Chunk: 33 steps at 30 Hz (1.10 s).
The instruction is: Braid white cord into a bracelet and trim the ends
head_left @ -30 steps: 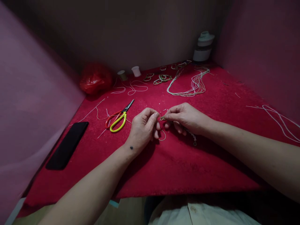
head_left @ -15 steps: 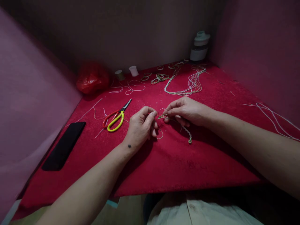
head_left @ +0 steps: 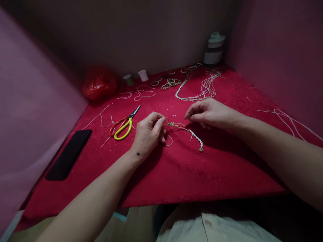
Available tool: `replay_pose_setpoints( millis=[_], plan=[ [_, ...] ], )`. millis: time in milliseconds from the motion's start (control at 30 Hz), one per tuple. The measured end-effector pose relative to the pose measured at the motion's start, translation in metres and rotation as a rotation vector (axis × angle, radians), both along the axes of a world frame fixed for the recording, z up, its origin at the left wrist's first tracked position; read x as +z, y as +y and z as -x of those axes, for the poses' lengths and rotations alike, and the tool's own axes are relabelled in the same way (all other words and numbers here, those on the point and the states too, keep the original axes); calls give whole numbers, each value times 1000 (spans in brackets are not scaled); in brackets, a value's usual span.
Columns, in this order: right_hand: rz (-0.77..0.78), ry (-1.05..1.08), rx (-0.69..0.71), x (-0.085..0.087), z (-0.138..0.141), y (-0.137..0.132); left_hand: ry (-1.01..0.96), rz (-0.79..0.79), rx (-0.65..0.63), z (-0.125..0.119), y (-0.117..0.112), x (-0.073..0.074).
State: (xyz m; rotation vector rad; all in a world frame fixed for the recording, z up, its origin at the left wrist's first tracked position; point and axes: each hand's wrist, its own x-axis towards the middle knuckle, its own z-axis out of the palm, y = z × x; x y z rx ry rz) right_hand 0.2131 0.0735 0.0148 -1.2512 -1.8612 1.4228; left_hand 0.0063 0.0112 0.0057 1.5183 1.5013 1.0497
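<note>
Centrally, braided cord [head_left: 196,137]: extended over the red cloth [head_left: 202,178] between both hands; white braid curving toward the near edge, with a small green loop at the tip; greenish strands leading leftward.
Left hand [head_left: 148,132]: closed at thumb and forefinger, pinched on the far strand end of the braided cord.
Right hand [head_left: 210,112]: curled just beyond the strands, apparently slightly parted at the fingertips; contact with a fine strand too small to tell.
Scissors [head_left: 130,121]: red handle, yellow handle; left of the left hand, blades angled away.
Phone [head_left: 69,154]: black, flat near the left edge.
Spools [head_left: 143,76]: two, upright at the back, one pale, one greenish; beside a red plastic bag [head_left: 99,84].
Braided rings [head_left: 173,82]: several, right of the spools.
Cord bundle [head_left: 210,88]: pale, loosely looped, beyond the right hand.
Lidded container [head_left: 214,50]: upright, back right corner.
</note>
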Motion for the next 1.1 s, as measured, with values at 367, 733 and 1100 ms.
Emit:
replay_pose_setpoints(
  millis=[367, 733, 1100],
  plan=[
    [-391, -427, 772, 19, -12, -19, 37, -2, 13, -2, 1, -1],
    [73, 209, 157, 17, -3, -24, 412, -437, 29, 2, 0, 2],
    [165, 265, 92, 6, 13, -31, -71, 46, -46, -14, -9, 6]
  ],
)
